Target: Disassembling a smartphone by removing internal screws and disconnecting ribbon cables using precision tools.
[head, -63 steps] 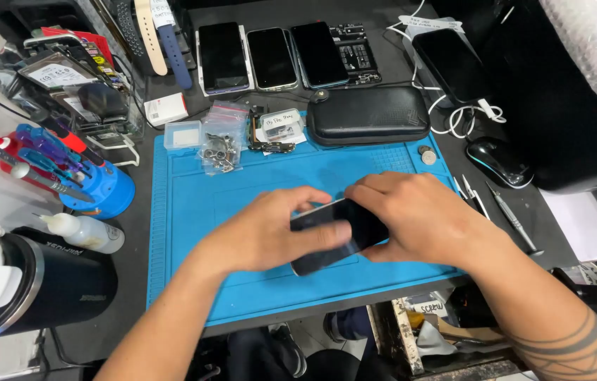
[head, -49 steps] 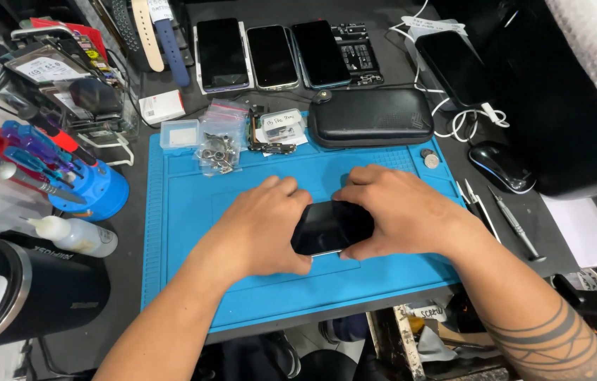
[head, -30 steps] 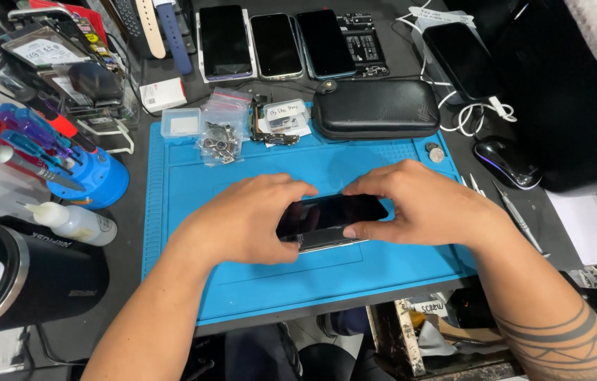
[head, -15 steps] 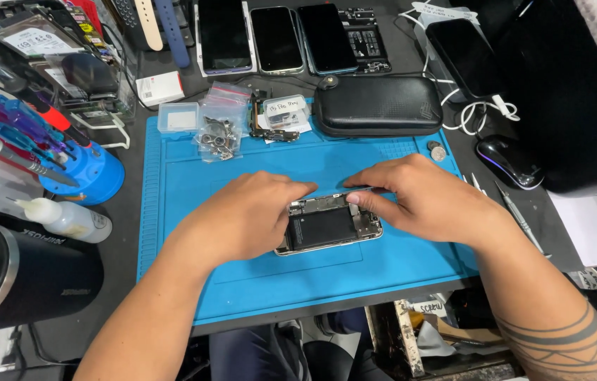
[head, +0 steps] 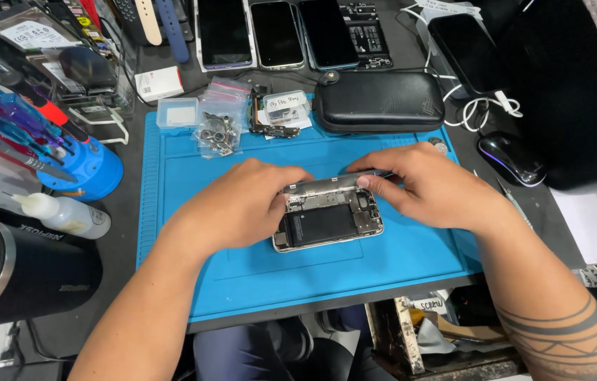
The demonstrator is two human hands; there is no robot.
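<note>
Since the earlier frames, in which both hands turned a closed dark phone over the mat, the phone (head: 327, 219) has been laid flat and opened, its screen panel (head: 337, 183) now lifted along the far edge to expose the interior. Inside the silver frame, a black battery and grey circuit parts are visible. The left hand (head: 242, 206) lies curled over the phone's left end, fingers pressing on the frame and on the near corner of the raised panel. The right hand (head: 431, 188) pinches the panel's right end between thumb and forefinger, the remaining fingers loosely bent behind it. The phone rests near the centre of a blue work mat (head: 193, 282), which covers the dark bench. Along the mat's far edge lie a small clear plastic box (head: 176, 112), a clear bag of metal screws and parts (head: 217, 127) and a second small labelled box (head: 286, 106). A black zip case (head: 379, 102) sits just beyond the mat, with a row of dark phones (head: 276, 33) behind it. To the left stand a blue holder of screwdrivers (head: 90, 166), a white squeeze bottle (head: 64, 214) lying on its side and a black tumbler (head: 20, 271). To the right, well apart from the mat, sits a black computer mouse (head: 510, 156).
</note>
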